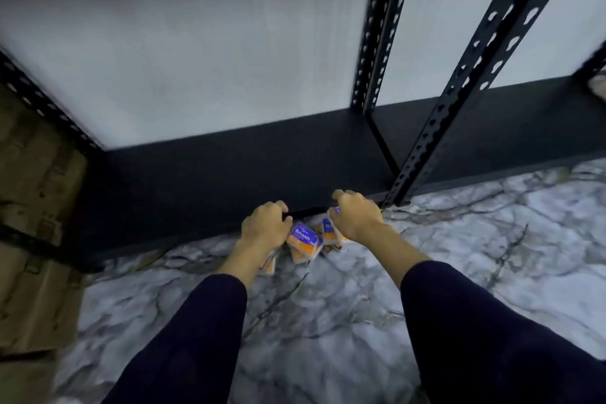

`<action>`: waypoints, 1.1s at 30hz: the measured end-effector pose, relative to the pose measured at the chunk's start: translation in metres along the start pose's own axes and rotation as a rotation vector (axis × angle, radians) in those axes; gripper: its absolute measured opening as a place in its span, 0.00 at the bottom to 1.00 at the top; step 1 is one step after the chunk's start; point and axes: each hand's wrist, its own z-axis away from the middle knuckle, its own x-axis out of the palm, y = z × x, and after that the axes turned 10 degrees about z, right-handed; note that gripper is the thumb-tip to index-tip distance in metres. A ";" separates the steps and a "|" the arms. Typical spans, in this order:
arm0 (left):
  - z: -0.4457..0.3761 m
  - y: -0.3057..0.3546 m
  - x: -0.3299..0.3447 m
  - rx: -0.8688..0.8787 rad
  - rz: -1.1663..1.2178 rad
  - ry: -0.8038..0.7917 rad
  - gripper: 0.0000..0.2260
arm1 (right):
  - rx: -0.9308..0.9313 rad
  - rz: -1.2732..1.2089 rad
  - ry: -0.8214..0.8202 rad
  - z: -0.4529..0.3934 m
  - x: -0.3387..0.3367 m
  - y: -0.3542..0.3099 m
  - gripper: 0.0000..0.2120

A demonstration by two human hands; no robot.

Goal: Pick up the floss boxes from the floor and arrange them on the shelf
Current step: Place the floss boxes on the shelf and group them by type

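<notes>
- My left hand (266, 225) hangs low over the floor, fingers curled under; its grip looks closed, but I cannot tell whether anything is in it.
- My right hand (355, 215) is just beside it, fingers also curled; a bit of purple shows at the fingertips, yet I cannot tell if that grip has hold of a box.
- The floss boxes (306, 241) lie in a small heap on the marble floor (328, 321), orange with purple labels, between and partly under my hands. One reads "Smooth".
- The heap sits right against the front edge of the black bottom shelf (229, 170), which is bare where I can see it.
- A perforated black upright (459, 98) stands just right of my right hand, at the shelf's front edge.
- A white back panel (196, 43) rises behind the shelf.
- Brown cardboard (29, 207) stands at the far left, well apart from the boxes.
- Everything is somewhat blurred.
</notes>
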 end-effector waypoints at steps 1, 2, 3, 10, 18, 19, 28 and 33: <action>-0.007 -0.008 0.010 -0.020 -0.004 -0.026 0.16 | 0.014 -0.007 -0.018 -0.005 0.013 0.003 0.16; -0.012 -0.017 0.019 -0.040 -0.004 -0.041 0.17 | 0.029 -0.011 -0.030 -0.011 0.025 0.006 0.17; -0.017 -0.027 0.028 -0.060 -0.003 -0.044 0.18 | 0.046 -0.008 -0.042 -0.016 0.037 0.009 0.18; -0.039 -0.092 0.070 -0.213 -0.084 -0.056 0.36 | 0.164 0.033 -0.151 -0.034 0.094 0.014 0.34; -0.039 -0.103 0.078 -0.171 -0.095 -0.017 0.35 | 0.143 -0.059 -0.062 -0.039 0.097 0.012 0.33; -0.037 -0.098 0.073 -0.151 -0.102 0.003 0.35 | 0.124 -0.078 -0.032 -0.038 0.092 0.009 0.33; -0.003 -0.013 -0.039 0.109 0.095 0.263 0.31 | -0.067 -0.192 0.242 -0.011 -0.036 -0.028 0.34; 0.045 0.031 -0.124 0.205 0.199 0.409 0.30 | -0.070 -0.360 0.359 0.025 -0.126 -0.048 0.41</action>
